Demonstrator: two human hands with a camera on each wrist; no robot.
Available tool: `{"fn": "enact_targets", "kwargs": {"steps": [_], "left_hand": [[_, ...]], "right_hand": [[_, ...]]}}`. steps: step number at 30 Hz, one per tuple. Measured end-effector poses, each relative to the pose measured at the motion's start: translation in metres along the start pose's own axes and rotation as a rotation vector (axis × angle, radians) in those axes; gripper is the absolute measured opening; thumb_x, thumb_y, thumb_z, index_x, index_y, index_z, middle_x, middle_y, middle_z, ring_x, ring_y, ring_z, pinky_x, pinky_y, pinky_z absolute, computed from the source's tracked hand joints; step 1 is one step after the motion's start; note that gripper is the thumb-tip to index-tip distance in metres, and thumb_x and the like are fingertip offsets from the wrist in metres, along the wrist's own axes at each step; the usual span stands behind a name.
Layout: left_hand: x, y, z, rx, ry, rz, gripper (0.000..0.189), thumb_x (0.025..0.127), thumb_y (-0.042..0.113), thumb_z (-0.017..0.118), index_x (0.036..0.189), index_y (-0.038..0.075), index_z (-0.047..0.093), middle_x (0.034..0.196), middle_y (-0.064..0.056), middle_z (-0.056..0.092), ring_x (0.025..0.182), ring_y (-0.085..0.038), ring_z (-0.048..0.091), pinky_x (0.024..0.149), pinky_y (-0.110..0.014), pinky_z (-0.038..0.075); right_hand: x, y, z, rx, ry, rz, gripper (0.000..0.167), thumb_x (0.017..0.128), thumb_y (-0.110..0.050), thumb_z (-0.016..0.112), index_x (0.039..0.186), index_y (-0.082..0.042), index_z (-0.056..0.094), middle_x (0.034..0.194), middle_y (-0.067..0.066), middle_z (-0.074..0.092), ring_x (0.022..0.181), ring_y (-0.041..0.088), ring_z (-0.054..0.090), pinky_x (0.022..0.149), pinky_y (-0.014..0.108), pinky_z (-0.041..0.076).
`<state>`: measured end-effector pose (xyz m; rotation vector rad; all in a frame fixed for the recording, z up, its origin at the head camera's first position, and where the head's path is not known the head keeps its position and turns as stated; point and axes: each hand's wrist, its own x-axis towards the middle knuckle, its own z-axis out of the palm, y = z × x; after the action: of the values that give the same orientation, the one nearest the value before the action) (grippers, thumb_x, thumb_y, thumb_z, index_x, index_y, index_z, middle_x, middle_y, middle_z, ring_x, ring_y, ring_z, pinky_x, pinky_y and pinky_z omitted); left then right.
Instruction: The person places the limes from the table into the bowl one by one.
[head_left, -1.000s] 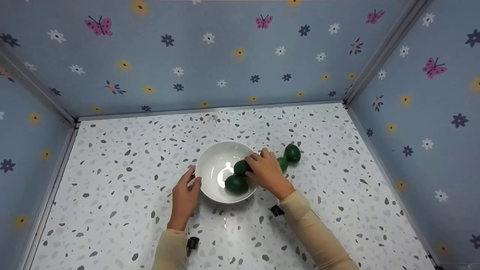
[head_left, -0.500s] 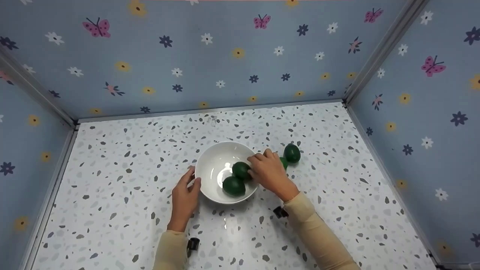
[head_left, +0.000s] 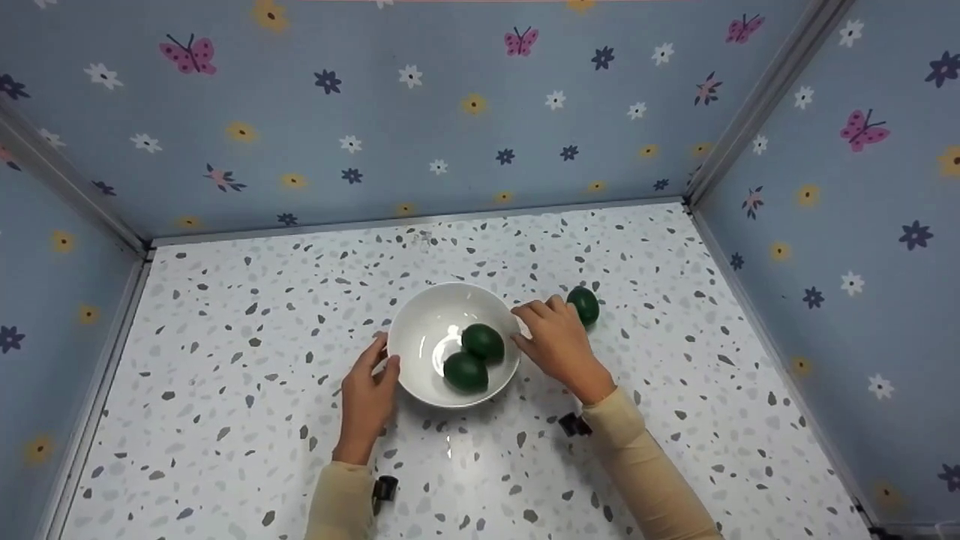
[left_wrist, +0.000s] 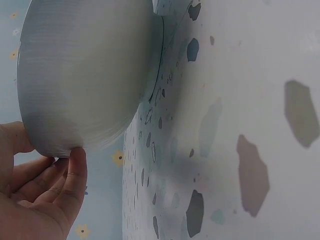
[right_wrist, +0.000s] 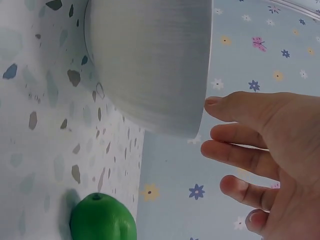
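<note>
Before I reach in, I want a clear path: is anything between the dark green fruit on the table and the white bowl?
Yes: in the head view, the right hand lies between the dark green fruit and the white bowl, at the bowl's right side. The bowl's raised rim must also be cleared.

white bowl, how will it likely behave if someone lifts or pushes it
The white bowl probably feels stiff, since its curved wall shows no sagging. It may tip if pushed high on the rim, as its base looks narrower. Tilting it would likely roll the two dark green fruits inside, which look rounded.
</note>
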<state>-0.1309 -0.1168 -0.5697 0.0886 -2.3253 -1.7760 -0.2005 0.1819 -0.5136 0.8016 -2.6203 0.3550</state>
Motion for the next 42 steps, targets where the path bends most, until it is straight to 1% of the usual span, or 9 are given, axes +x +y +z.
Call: {"fn": "enact_targets", "kwargs": {"steps": [4, 8, 11, 17, 23, 26, 30, 37, 42], "left_hand": [[0.000, 0.001, 0.002, -0.005, 0.004, 0.005, 0.048, 0.101, 0.011, 0.061, 0.145, -0.001, 0.048, 0.146, -0.016, 0.051, 0.130, -0.033, 0.053, 0.099, -0.028, 0.054], [0.001, 0.000, 0.003, -0.005, 0.006, 0.001, 0.048, 0.101, 0.012, 0.061, 0.146, 0.001, 0.049, 0.146, -0.015, 0.051, 0.130, -0.032, 0.053, 0.099, -0.026, 0.053], [0.000, -0.002, 0.002, -0.008, 0.009, -0.006, 0.047, 0.102, 0.013, 0.061, 0.146, 0.000, 0.049, 0.145, -0.015, 0.052, 0.130, -0.031, 0.053, 0.099, -0.025, 0.053], [0.001, -0.002, -0.002, -0.023, 0.000, -0.015, 0.047, 0.102, 0.013, 0.060, 0.146, -0.001, 0.048, 0.146, -0.017, 0.051, 0.130, -0.034, 0.052, 0.100, -0.026, 0.052], [0.001, 0.000, 0.001, -0.016, 0.003, -0.026, 0.047, 0.102, 0.013, 0.061, 0.146, 0.001, 0.049, 0.146, -0.015, 0.051, 0.131, -0.032, 0.052, 0.099, -0.023, 0.052], [0.000, 0.001, 0.002, -0.023, 0.007, -0.023, 0.047, 0.101, 0.010, 0.061, 0.146, 0.000, 0.049, 0.146, -0.015, 0.051, 0.131, -0.032, 0.051, 0.099, -0.021, 0.051], [0.000, 0.000, 0.002, -0.031, 0.003, -0.018, 0.047, 0.101, 0.009, 0.060, 0.146, -0.001, 0.048, 0.147, -0.016, 0.050, 0.131, -0.032, 0.051, 0.099, -0.019, 0.051], [0.000, 0.000, 0.001, -0.025, -0.001, -0.031, 0.047, 0.102, 0.011, 0.060, 0.146, 0.000, 0.048, 0.147, -0.014, 0.050, 0.131, -0.029, 0.052, 0.098, -0.018, 0.051], [0.000, 0.000, 0.001, -0.021, -0.003, -0.022, 0.048, 0.102, 0.015, 0.061, 0.146, 0.000, 0.049, 0.146, -0.015, 0.050, 0.130, -0.031, 0.052, 0.098, -0.024, 0.053]], "right_hand": [[-0.005, 0.009, -0.004, -0.008, 0.011, 0.014, 0.032, 0.085, -0.021, 0.083, 0.113, -0.009, 0.071, 0.104, 0.007, 0.069, 0.083, 0.030, 0.051, 0.060, 0.040, 0.040], [-0.011, 0.016, -0.009, -0.022, -0.007, 0.052, 0.033, 0.087, -0.024, 0.081, 0.115, -0.010, 0.071, 0.106, 0.007, 0.068, 0.086, 0.029, 0.052, 0.064, 0.041, 0.042], [-0.014, 0.022, -0.011, -0.028, -0.018, 0.084, 0.034, 0.088, -0.025, 0.080, 0.117, -0.010, 0.070, 0.107, 0.008, 0.067, 0.089, 0.031, 0.054, 0.069, 0.046, 0.044], [-0.022, 0.035, -0.012, -0.012, -0.031, 0.179, 0.036, 0.089, -0.026, 0.079, 0.120, -0.009, 0.069, 0.112, 0.011, 0.066, 0.096, 0.034, 0.056, 0.076, 0.052, 0.046], [-0.032, 0.053, -0.014, -0.012, -0.025, 0.280, 0.039, 0.090, -0.026, 0.078, 0.122, -0.006, 0.068, 0.115, 0.014, 0.066, 0.098, 0.037, 0.057, 0.078, 0.053, 0.046], [-0.037, 0.062, -0.014, -0.013, -0.022, 0.326, 0.040, 0.091, -0.027, 0.077, 0.124, -0.005, 0.067, 0.115, 0.016, 0.066, 0.099, 0.038, 0.057, 0.080, 0.053, 0.046], [-0.041, 0.070, -0.010, -0.022, -0.029, 0.389, 0.044, 0.092, -0.028, 0.075, 0.126, -0.002, 0.065, 0.117, 0.018, 0.065, 0.103, 0.038, 0.057, 0.081, 0.054, 0.046], [-0.045, 0.081, 0.003, -0.019, -0.036, 0.515, 0.050, 0.094, -0.035, 0.072, 0.129, -0.001, 0.062, 0.118, 0.020, 0.063, 0.104, 0.038, 0.056, 0.082, 0.053, 0.047], [-0.047, 0.085, 0.011, -0.064, -0.006, 0.547, 0.053, 0.093, -0.039, 0.072, 0.125, 0.003, 0.063, 0.114, 0.023, 0.063, 0.101, 0.042, 0.059, 0.077, 0.056, 0.050]]}}
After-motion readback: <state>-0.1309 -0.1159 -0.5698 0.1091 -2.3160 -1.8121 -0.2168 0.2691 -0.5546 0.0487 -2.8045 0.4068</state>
